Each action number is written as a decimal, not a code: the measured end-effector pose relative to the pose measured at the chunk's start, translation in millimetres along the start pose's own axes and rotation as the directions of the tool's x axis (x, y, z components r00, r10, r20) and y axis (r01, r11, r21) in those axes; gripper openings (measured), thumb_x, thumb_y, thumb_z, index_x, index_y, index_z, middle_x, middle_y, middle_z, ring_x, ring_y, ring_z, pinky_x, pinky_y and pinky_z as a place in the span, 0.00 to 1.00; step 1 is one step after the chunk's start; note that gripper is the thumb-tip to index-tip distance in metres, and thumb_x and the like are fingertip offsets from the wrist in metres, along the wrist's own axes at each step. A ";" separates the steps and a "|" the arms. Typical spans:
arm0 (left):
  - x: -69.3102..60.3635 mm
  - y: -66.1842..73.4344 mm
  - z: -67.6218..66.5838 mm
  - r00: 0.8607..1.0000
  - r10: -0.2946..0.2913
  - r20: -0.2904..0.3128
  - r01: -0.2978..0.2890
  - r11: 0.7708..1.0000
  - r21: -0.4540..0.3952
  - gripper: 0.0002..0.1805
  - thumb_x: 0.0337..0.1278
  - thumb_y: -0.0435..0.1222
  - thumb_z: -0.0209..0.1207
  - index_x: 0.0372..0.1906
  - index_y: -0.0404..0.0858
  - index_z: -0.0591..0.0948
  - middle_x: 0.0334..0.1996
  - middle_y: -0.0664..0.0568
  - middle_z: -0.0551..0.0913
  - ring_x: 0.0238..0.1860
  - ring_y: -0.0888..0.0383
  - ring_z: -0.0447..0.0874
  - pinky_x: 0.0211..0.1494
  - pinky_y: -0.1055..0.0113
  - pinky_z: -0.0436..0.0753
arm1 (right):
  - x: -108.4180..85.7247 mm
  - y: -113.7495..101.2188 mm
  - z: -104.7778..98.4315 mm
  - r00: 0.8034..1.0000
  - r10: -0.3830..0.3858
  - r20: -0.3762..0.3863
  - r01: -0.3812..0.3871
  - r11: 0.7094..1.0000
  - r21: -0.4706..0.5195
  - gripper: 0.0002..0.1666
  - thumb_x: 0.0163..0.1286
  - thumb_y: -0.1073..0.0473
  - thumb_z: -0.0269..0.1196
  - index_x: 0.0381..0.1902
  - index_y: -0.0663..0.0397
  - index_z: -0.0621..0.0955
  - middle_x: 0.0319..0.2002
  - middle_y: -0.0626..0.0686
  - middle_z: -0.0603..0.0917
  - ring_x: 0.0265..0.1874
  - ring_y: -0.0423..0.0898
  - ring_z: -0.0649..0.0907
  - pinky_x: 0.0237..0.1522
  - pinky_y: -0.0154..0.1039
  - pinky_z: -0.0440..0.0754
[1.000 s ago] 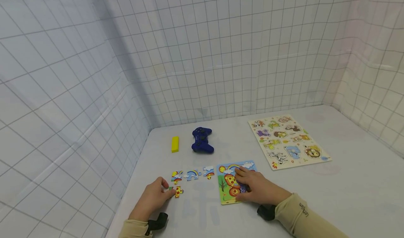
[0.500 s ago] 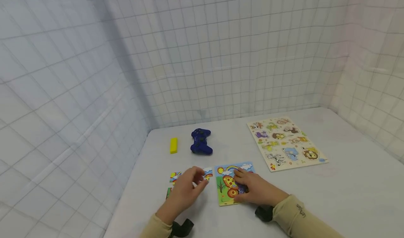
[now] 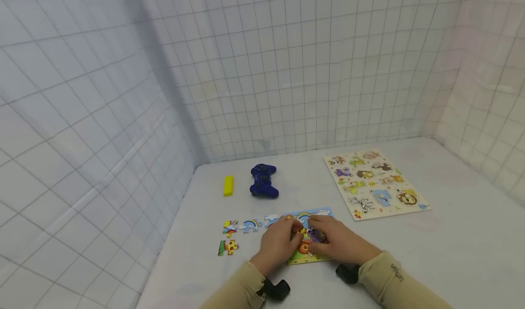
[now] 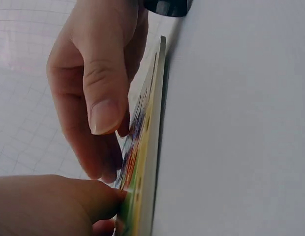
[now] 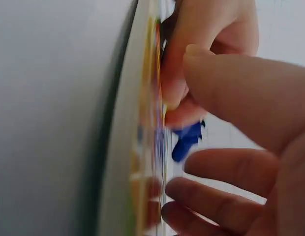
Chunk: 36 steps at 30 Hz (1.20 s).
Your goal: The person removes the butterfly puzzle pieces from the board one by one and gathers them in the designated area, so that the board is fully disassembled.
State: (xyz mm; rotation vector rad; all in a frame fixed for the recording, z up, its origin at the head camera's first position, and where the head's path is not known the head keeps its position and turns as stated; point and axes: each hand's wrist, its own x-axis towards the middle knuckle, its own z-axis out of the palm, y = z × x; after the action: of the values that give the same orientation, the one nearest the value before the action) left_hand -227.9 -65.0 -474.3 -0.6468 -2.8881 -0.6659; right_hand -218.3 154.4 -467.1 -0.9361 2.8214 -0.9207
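Note:
A colourful jigsaw puzzle board [image 3: 292, 260] lies flat on the white table. My left hand [image 3: 276, 243] is over its left half, thumb and fingertips pinching a yellow puzzle piece [image 3: 303, 231] at the board's surface; the fingers hide most of this piece. My right hand [image 3: 342, 240] rests across the board's right side, fingers spread, and in the right wrist view its fingertips touch the board's face while the thumb stands clear. Left of the board lie loose puzzle pieces: a sun piece [image 3: 230, 227], a rainbow piece [image 3: 250, 226], a partly hidden cloud piece [image 3: 270, 219] and a green-and-yellow piece [image 3: 228, 247].
Behind the loose pieces are a yellow block [image 3: 228, 186] and a dark blue game controller [image 3: 263, 180]. A larger animal puzzle board [image 3: 375, 184] lies at the back right. White cloth walls [image 3: 287, 72] with a grid enclose the table's back and sides.
My left hand has left the green-and-yellow piece on the table and moved right, over the other loose pieces, onto the board. My right hand has stayed on the board.

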 end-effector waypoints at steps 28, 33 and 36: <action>9.4 2.1 5.7 0.991 -0.128 -0.036 0.125 0.989 -0.075 0.05 0.65 0.50 0.67 0.39 0.56 0.86 0.33 0.67 0.79 0.29 0.71 0.71 0.31 0.71 0.71 | -5.9 -8.9 -6.0 0.986 0.114 -0.119 -0.137 0.969 -0.206 0.23 0.54 0.41 0.79 0.15 0.44 0.82 0.54 0.61 0.85 0.54 0.60 0.82 0.46 0.52 0.80; 9.0 5.4 4.9 0.991 -0.124 -0.055 0.116 0.984 -0.135 0.06 0.67 0.50 0.65 0.41 0.55 0.85 0.35 0.67 0.83 0.31 0.71 0.75 0.33 0.70 0.73 | -6.1 -8.2 -7.4 0.988 0.106 -0.114 -0.128 0.971 -0.202 0.23 0.54 0.41 0.79 0.14 0.44 0.81 0.54 0.61 0.85 0.52 0.59 0.82 0.45 0.51 0.79; 9.0 7.5 3.5 0.990 -0.125 -0.071 0.111 0.978 -0.178 0.05 0.67 0.49 0.65 0.42 0.55 0.85 0.36 0.67 0.86 0.31 0.71 0.76 0.34 0.70 0.73 | -6.0 -7.5 -8.1 0.989 0.089 -0.118 -0.112 0.972 -0.208 0.22 0.54 0.41 0.79 0.15 0.44 0.81 0.54 0.62 0.85 0.52 0.59 0.82 0.44 0.50 0.79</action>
State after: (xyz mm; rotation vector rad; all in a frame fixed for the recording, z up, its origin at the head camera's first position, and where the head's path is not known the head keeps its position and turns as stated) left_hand -232.8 -53.9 -472.7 -0.4567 -2.8314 -0.9452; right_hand -211.0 157.1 -457.3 -0.7735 3.0758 -0.6854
